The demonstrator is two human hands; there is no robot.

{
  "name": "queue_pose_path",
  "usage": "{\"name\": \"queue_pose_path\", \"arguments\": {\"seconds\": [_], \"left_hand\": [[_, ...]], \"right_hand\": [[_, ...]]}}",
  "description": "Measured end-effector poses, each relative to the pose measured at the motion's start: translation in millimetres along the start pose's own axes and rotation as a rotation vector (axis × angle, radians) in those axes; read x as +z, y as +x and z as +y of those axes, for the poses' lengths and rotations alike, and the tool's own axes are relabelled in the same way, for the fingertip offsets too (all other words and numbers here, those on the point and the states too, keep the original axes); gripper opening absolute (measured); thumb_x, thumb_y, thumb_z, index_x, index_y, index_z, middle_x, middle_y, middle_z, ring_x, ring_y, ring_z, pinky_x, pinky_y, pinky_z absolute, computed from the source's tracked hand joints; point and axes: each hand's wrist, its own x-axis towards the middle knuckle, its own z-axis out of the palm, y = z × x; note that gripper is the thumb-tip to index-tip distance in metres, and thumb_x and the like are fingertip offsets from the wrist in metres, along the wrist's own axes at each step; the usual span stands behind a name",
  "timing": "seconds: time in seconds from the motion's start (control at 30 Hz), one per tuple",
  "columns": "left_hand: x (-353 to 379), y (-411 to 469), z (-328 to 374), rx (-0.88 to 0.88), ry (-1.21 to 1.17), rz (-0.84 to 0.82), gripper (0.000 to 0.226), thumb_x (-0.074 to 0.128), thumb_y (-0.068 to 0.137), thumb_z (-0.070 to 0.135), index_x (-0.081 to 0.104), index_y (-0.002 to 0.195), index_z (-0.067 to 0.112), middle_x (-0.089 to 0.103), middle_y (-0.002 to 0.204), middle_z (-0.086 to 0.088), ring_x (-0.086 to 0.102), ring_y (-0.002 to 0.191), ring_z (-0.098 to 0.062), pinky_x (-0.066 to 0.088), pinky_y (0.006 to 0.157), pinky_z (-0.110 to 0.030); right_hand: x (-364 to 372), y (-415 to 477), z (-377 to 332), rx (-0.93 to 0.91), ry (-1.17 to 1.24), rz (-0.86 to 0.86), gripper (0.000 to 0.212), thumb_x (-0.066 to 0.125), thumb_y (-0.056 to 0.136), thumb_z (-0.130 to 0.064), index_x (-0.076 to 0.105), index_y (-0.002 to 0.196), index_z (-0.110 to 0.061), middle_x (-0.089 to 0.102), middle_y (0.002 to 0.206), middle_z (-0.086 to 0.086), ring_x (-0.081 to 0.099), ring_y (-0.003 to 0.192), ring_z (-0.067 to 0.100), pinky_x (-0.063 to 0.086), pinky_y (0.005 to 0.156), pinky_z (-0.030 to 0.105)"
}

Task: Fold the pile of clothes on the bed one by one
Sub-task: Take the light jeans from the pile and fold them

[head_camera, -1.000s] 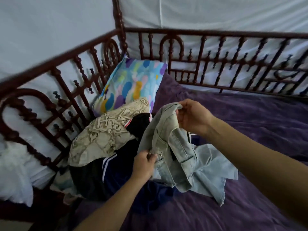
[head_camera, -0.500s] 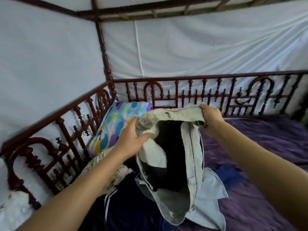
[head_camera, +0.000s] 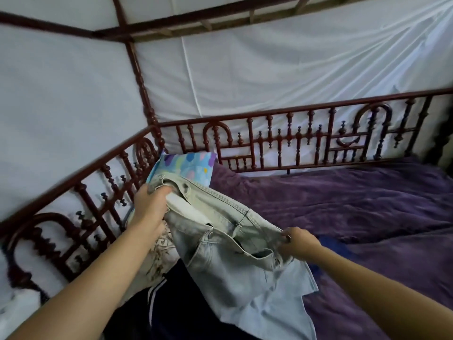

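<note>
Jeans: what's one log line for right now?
jeans: held over pile | left hand: grips waistband | right hand: pinches waistband | folded: not yet

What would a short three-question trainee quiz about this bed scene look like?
1. True or false: the left hand and the right hand both hold the pale jeans.
2. What sits by the railing, beyond the left hand? A) a patterned pillow B) a laundry basket C) a folded towel
3. Fill in: the bed cover is ___ in colour.
Key: 1 true; 2 A; 3 purple.
</note>
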Motion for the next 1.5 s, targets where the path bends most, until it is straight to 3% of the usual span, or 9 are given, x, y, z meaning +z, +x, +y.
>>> {"name": "queue_pose_path", "arguments": {"seconds": [0.13,0.37,0.5,0.77,0.93,1.1,1.23,1.33,1.5], "left_hand": [[4.6,-15.3,-15.9,-0.093,-0.108,-0.037,0.024,0.070,0.075,0.006,0.062,0.095,0.018,0.069,0.092,-0.008,0.068,0.075,-0.023,0.053,0.054,-0.031],[-28.7,-23.3,-29.9,0.049,-0.035,0.057,0.026,0.075,0.071,0.010,0.068,0.095,0.017,0.073,0.086,-0.002,0.070,0.069,-0.011,0.051,0.052,-0.023],[-95.2,-12.4,-64.4,0.076,0.615,0.205,0.032,0.073,0.071,0.013,0.051,0.094,0.015,0.063,0.093,-0.005,0.062,0.087,-0.025,0.048,0.070,-0.032],[-96.6,-25.4,-132.0,-0.067,1.437,-0.206,0.080,0.062,0.082,0.035,0.018,0.149,0.031,0.034,0.149,-0.011,0.039,0.133,-0.033,0.039,0.104,-0.044],[-40.0,-50.6,-145.6,0.007,1.389,-0.339,0.041,0.063,0.079,0.046,0.063,0.112,0.023,0.065,0.116,-0.006,0.060,0.111,-0.026,0.048,0.087,-0.031],[-2.5,-69.9,-138.7,0.076,1.042,-0.489,0.017,0.060,0.086,0.022,0.059,0.070,0.021,0.062,0.072,0.001,0.063,0.080,-0.020,0.042,0.064,-0.027],[42.5,-103.7,-132.9,-0.001,0.473,-0.690,0.026,0.064,0.080,0.045,0.062,0.098,0.027,0.068,0.089,0.001,0.064,0.079,-0.011,0.048,0.067,-0.025],[60.6,-131.5,-164.8,0.298,0.915,-0.789,0.061,0.065,0.064,0.067,0.052,0.115,0.037,0.064,0.108,0.012,0.063,0.097,-0.011,0.045,0.071,-0.026],[51.6,-66.1,-152.1,0.220,1.173,-0.574,0.012,0.065,0.077,0.028,0.063,0.088,0.023,0.068,0.095,-0.006,0.065,0.095,-0.029,0.051,0.072,-0.032]], "right_hand": [[23.2,-4.0,-32.1,0.015,0.457,-0.139,0.098,0.074,0.061,-0.067,0.037,0.139,-0.021,0.054,0.132,0.004,0.056,0.114,0.024,0.048,0.087,0.033],[116.8,0.5,-45.8,0.215,0.611,-0.245,0.006,0.055,0.087,-0.010,0.057,0.090,-0.005,0.061,0.076,0.013,0.064,0.067,0.027,0.046,0.054,0.029],[27.8,29.0,-43.7,0.118,0.940,0.085,0.026,0.049,0.088,0.000,0.060,0.065,-0.003,0.051,0.059,0.010,0.049,0.058,0.022,0.042,0.055,0.033],[-114.9,-24.3,-142.6,-0.455,1.011,0.051,0.016,0.056,0.094,-0.011,0.070,0.087,-0.011,0.072,0.080,0.008,0.067,0.067,0.016,0.055,0.057,0.028],[-156.1,-54.5,-145.3,-0.566,1.011,0.082,0.013,0.060,0.092,-0.014,0.069,0.083,-0.014,0.068,0.064,0.000,0.064,0.057,0.010,0.049,0.049,0.021],[-192.7,-51.4,-103.2,-0.416,1.007,0.259,0.018,0.058,0.092,-0.010,0.064,0.075,-0.014,0.063,0.065,0.007,0.060,0.052,0.016,0.049,0.050,0.025],[-203.1,-44.8,-72.0,-0.247,1.068,0.361,0.017,0.055,0.093,-0.011,0.063,0.078,-0.010,0.061,0.058,0.007,0.057,0.042,0.014,0.042,0.041,0.018],[-206.6,-44.5,-59.8,-0.184,1.111,0.426,0.019,0.054,0.092,-0.009,0.063,0.074,-0.010,0.062,0.058,0.010,0.058,0.045,0.021,0.048,0.049,0.026],[-230.3,-49.2,-15.8,-0.172,0.505,0.714,0.013,0.057,0.089,-0.011,0.068,0.084,-0.016,0.064,0.077,0.008,0.058,0.069,0.022,0.045,0.063,0.029]]}}
